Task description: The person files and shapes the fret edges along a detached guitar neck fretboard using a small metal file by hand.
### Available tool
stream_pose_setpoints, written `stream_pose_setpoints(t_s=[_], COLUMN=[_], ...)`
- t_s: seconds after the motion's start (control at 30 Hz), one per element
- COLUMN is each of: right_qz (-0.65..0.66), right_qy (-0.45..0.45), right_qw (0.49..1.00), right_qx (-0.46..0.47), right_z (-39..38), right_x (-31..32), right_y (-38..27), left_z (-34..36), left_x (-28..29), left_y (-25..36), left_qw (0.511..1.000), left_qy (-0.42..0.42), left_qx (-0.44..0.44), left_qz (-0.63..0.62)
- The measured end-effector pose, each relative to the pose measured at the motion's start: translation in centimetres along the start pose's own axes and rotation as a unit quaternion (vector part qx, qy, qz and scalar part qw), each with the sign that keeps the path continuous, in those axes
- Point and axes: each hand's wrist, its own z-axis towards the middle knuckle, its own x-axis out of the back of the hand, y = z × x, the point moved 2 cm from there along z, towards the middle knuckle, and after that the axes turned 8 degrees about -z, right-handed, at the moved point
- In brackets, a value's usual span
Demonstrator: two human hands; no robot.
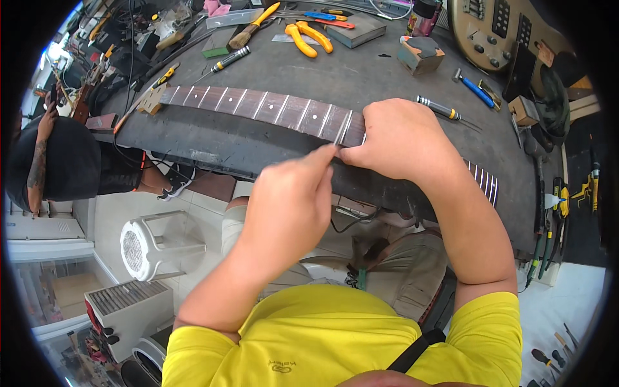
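Observation:
A guitar neck (258,106) with a dark fretboard, silver frets and pale dot inlays lies across the workbench. My right hand (400,138) is closed over its middle, the thumb at the near edge and the other fingers mostly hidden behind the hand. My left hand (290,200) is at the near edge beside the right thumb. Its index finger reaches to the edge of the fretboard and the other fingers are curled. Whether a small thing is in the left fingers cannot be made out. More frets show to the right, past my right forearm.
Beyond the neck lie yellow-handled pliers (307,39), a brush (255,27), a wooden block (420,55), and screwdrivers (231,59). A blue-handled hammer (474,87) and guitar body (509,32) are at the right. Another person (58,155) stands left, near a white stool (155,245).

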Motion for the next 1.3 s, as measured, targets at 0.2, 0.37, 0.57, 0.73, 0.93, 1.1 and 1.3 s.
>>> stream_pose_setpoints(t_s=[0.2, 0.37, 0.57, 0.73, 0.93, 1.1, 1.3], right_qz=[-0.036, -0.035, -0.043, -0.022, -0.031, -0.033, -0.042], right_qy=[-0.016, -0.03, -0.03, -0.007, -0.034, -0.02, -0.05], right_qw=[0.999, 0.999, 0.999, 1.0, 0.999, 0.999, 0.998], right_qx=[0.006, 0.0, 0.007, 0.005, 0.006, 0.009, -0.004], right_z=[-0.2, -0.3, -0.1, 0.0, -0.2, -0.3, -0.3], right_x=[0.9, 0.3, 0.8, 0.4, 0.6, 0.3, 0.6], right_y=[-1.2, -0.7, -0.8, -0.4, -0.6, -0.7, -0.5], left_z=[3.5, -0.2, 3.5, -0.3, 2.4, 0.9, 2.0], left_x=[0.2, 0.6, -0.2, 1.2, 0.0, 1.1, 0.1], left_y=[-0.8, 0.5, -0.3, 0.0, -0.7, 0.3, 0.5], left_qw=[1.0, 1.0, 0.998, 0.999, 0.999, 0.999, 0.998], left_qy=[-0.005, -0.008, -0.026, -0.001, -0.015, -0.012, -0.028], left_qx=[0.016, -0.017, 0.013, 0.05, 0.025, 0.018, 0.019], left_qz=[-0.008, 0.024, 0.061, -0.019, 0.023, 0.032, 0.05])
